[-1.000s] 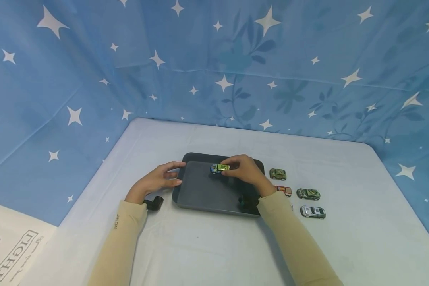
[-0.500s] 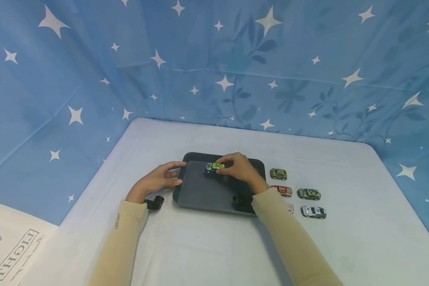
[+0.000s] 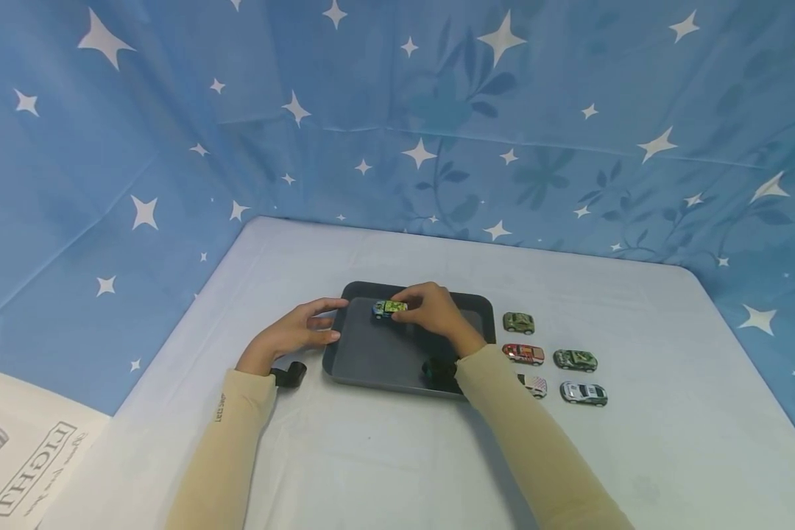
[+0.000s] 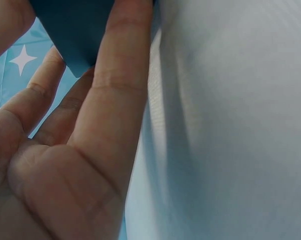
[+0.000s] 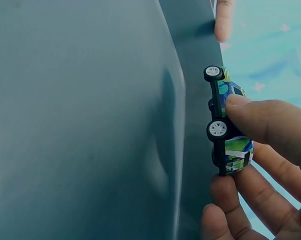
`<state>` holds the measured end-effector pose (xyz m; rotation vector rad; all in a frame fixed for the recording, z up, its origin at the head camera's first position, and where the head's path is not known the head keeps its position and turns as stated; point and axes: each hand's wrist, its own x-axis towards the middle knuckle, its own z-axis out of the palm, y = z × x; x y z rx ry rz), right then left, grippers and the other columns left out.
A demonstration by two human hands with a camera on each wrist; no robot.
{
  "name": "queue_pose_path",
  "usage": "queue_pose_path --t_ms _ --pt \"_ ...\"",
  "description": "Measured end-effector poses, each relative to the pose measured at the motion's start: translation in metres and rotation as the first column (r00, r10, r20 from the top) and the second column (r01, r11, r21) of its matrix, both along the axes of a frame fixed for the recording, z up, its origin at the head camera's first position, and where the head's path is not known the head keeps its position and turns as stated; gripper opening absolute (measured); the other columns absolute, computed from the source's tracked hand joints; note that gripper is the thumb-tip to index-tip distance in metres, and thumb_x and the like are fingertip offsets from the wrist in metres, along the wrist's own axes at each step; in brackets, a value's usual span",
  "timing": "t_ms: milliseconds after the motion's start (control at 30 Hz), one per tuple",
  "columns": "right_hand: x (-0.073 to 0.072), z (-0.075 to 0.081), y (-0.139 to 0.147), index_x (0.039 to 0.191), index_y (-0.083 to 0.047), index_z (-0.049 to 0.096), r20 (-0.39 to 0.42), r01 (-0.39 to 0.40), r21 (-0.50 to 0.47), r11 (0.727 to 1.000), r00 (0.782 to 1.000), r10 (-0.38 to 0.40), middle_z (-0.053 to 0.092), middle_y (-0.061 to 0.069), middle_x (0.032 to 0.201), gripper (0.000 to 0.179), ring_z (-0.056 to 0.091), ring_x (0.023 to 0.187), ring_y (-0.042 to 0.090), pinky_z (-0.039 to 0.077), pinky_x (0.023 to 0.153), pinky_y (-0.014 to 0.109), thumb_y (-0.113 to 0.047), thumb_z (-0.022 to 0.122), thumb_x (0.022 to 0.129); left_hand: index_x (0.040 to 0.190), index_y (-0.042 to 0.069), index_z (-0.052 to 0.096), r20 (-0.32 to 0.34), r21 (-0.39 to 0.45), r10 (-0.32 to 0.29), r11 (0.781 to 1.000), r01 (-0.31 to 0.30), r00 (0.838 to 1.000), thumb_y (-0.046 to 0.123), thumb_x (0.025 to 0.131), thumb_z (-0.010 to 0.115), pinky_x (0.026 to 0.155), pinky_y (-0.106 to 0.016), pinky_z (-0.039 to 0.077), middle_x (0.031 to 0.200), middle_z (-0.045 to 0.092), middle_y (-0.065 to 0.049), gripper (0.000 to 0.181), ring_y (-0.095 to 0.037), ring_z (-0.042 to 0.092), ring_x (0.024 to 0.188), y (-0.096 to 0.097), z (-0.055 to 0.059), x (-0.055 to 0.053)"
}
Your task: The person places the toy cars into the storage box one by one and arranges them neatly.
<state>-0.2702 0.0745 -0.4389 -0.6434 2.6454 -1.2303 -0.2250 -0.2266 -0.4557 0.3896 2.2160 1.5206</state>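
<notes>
The green-blue toy car [image 3: 383, 309] (white-hubbed) is held over the dark tray [image 3: 374, 353].

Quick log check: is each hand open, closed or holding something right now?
Left hand: open, at the left edge of the dark grey rectangular tray.
Right hand: closed, pinching a small green-and-blue toy car.

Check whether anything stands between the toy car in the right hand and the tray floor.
Nothing visible does. The right hand pinches the toy car over bare floor of the gray tray; the left hand is aside at the tray's left end.
</notes>
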Motion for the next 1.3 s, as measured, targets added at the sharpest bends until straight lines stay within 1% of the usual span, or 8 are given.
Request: queue_pose_path --t_ms 200,400,600,833,1000,1133,1300 --pt "-0.001 0.001 -0.009 0.119 -0.002 0.083 -0.004 0.014 0.01 1.0 1.0 -0.014 0.08 0.013 0.115 0.029 0.075 0.097 0.026 0.06 0.08 0.039 -0.012 0.088 0.092 0.165 0.0 0.038 0.0 0.0 0.0 1.0 0.0 1.0 0.006 0.105 0.071 0.121 -0.068 0.035 0.176 0.022 -0.026 0.069 -0.058 0.027 0.156 0.0 -0.001 -0.001" --pt "-0.001 -0.003 -0.015 0.12 -0.003 0.083 0.008 0.031 0.019 0.999 0.999 -0.032 0.08 0.014 0.115 0.029 0.075 0.097 0.026 0.061 0.081 0.04 -0.012 0.088 0.093 0.166 0.001 0.039 -0.005 -0.014 0.004 1.0 -0.004 1.0 0.008 0.105 0.072 0.121 -0.068 0.036 0.176 0.023 -0.026 0.069 -0.058 0.028 0.156 -0.001 -0.001 0.0" --pt "-0.001 -0.008 -0.02 0.12 -0.004 0.083 -0.002 0.04 0.03 0.999 0.999 -0.04 0.08 0.014 0.113 0.03 0.073 0.095 0.026 0.06 0.081 0.041 -0.013 0.089 0.092 0.166 0.001 0.038 0.002 -0.003 0.005 1.0 -0.005 1.0 0.008 0.105 0.071 0.121 -0.067 0.036 0.176 0.023 -0.025 0.069 -0.056 0.028 0.157 0.0 -0.002 -0.001" --pt "-0.001 -0.008 -0.028 0.119 -0.003 0.083 -0.013 0.047 0.043 0.998 0.999 -0.047 0.08 0.014 0.108 0.029 0.071 0.089 0.025 0.059 0.078 0.039 -0.012 0.089 0.092 0.166 0.001 0.039 0.0 0.001 0.001 1.0 -0.001 1.0 0.007 0.105 0.071 0.121 -0.067 0.036 0.176 0.024 -0.025 0.069 -0.056 0.028 0.157 0.0 -0.001 -0.001" --pt "-0.001 -0.009 -0.035 0.12 -0.006 0.083 -0.016 0.049 0.084 0.995 0.999 -0.048 0.08 0.012 0.112 0.03 0.072 0.093 0.024 0.059 0.083 0.041 -0.014 0.089 0.092 0.165 0.0 0.039 -0.003 0.0 0.001 1.0 -0.001 1.0 0.007 0.105 0.071 0.121 -0.068 0.035 0.176 0.024 -0.025 0.068 -0.056 0.029 0.157 0.0 0.001 0.0" --pt "-0.001 -0.01 -0.039 0.12 -0.006 0.083 -0.025 0.053 0.113 0.992 0.998 -0.05 0.08 0.013 0.115 0.03 0.072 0.096 0.026 0.059 0.088 0.045 -0.016 0.09 0.092 0.165 -0.001 0.039 -0.003 0.006 -0.004 1.0 0.004 1.0 0.006 0.105 0.071 0.121 -0.068 0.035 0.175 0.024 -0.026 0.068 -0.057 0.029 0.156 0.0 0.001 0.0" --pt "-0.001 -0.01 -0.043 0.12 -0.005 0.083 -0.018 0.057 0.137 0.989 0.998 -0.055 0.079 0.014 0.121 0.03 0.073 0.112 0.031 0.057 0.099 0.05 -0.016 0.089 0.092 0.166 -0.001 0.038 -0.005 0.011 -0.005 1.0 0.005 1.0 0.006 0.105 0.071 0.121 -0.068 0.036 0.176 0.023 -0.026 0.069 -0.057 0.028 0.156 -0.001 0.0 0.0"
